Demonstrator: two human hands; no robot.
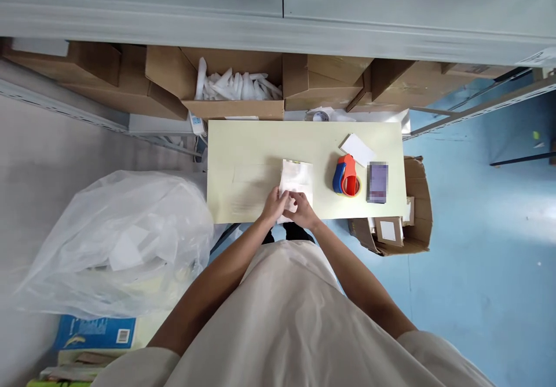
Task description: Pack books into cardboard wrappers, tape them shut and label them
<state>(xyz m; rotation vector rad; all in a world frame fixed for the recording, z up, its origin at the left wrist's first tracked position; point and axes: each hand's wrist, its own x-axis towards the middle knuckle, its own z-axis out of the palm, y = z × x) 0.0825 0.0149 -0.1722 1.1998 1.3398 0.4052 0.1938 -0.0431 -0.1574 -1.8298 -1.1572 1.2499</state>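
Observation:
A flat white packet [297, 175], perhaps a paper or plastic pouch, lies on the pale table [252, 143] near its front edge. My left hand [273, 205] is closed on the packet's lower left side, thumb on top. Over the lower part of the same packet, my right hand [303, 212] has its fingers bent and drawn together, meeting the left fingertips. What exactly the fingertips pinch is too small to see. To the right stands a red and blue tape dispenser [346, 176] with a roll of tape.
White cards [358, 149] and a blurred phone-like rectangle [377, 182] lie at the table's right. Behind it, a carton [234, 109] holds white wrapped pieces. A large clear bag [117, 242] bulges on the left. An open box [419, 207] with small cartons sits at the right.

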